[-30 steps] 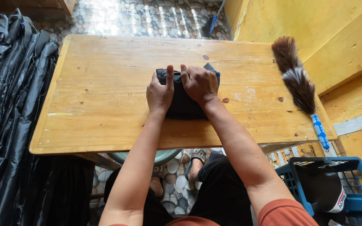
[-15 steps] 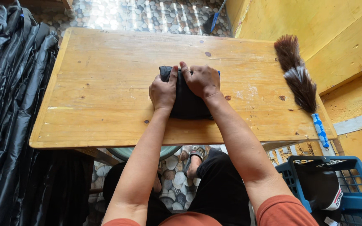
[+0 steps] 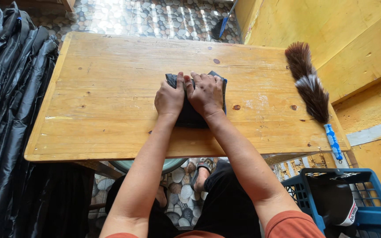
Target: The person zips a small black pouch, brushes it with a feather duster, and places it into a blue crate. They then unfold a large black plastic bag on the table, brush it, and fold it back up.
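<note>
Both grips press flat, fingers together: left hand (image 3: 169, 98) and right hand (image 3: 206, 94) on folded black cloth (image 3: 190, 115), mid-frame on tabletop (image 3: 111, 88). Feather duster (image 3: 308, 86) at right edge.

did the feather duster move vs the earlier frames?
No. The feather duster lies along the right edge of the wooden table, handle toward the near corner, as before. Both hands press on the folded black plastic.

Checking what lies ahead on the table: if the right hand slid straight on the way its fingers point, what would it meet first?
Past the far edge of the folded black piece under the right hand, probably only bare wooden table up to its far edge; a dark knot in the wood lies about in line.
</note>
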